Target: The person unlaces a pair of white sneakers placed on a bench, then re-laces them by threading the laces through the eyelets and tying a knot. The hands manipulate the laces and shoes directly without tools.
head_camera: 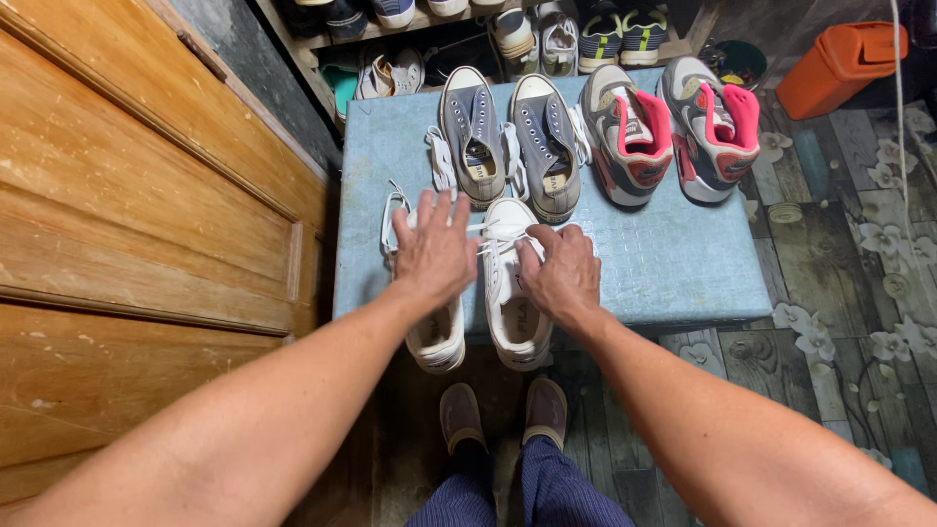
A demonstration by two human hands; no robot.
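Door: a wooden door (146,215) fills the left side.
Bench: a pale blue bench (673,263) carries three pairs of shoes.
Far shoes: grey-and-pink trainers (673,132) at the right, grey canvas shoes (512,141) beside them.
White shoes: a white pair (512,303) at the near edge, heels overhanging.
Left hand (434,249): lies flat on the left white shoe, grip spread.
Right hand (561,273): fingers curled at the right shoe's laces (493,239), pinching them.

Two white sneakers (512,293), two grey sneakers (508,141), two pink-lined trainers (673,132) on the table
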